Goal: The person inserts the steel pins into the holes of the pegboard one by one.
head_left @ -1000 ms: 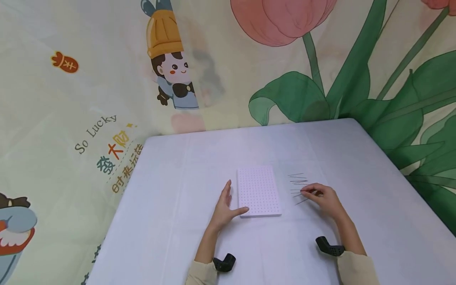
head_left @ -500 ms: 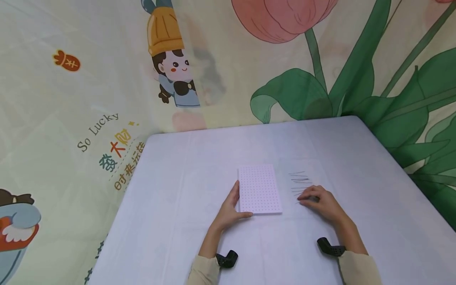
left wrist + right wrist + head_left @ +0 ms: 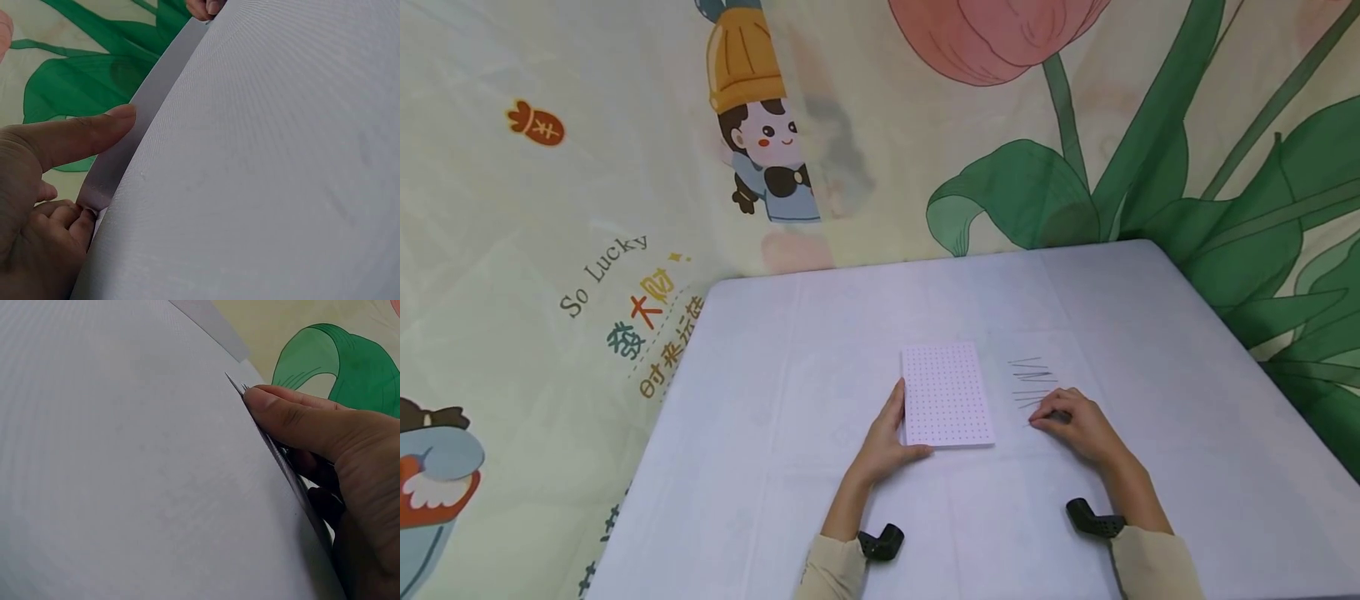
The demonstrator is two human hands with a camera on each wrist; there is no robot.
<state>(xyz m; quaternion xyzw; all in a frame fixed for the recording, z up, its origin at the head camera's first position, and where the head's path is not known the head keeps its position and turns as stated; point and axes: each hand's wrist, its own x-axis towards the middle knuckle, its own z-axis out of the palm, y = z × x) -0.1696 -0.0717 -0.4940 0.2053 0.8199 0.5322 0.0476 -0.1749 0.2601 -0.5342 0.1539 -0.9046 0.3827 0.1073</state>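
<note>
Below the centre of the frame, slightly left of the board, the left hand (image 3: 883, 450) is lying spread rather than clenched, its index finger running along the left side of the dotted pink-white board (image 3: 947, 396) and its thumb touching the lower edge. This brace is probably serving well: light, even pressure at the corner should be enough, since hard pushing would risk sliding the board across the cloth-covered worktop (image 3: 820, 358). The board itself is lying flat just below the middle of the frame, its rows of small dots facing up. To its right, the loose needles (image 3: 1033, 374) are lying roughly crosswise and close together, some appearing to overlap, so a careful touch is seeming wise to avoid dragging neighbours along. At the lower right of that group, the right hand (image 3: 1071, 421) is pinching a pinched needle (image 3: 235, 385) between thumb and forefinger, with a pointed end showing past the thumb in the right wrist view; the fingers are hiding the rest. A firm pinch near the end, fingertips kept off the point, is probably offering the best control.
</note>
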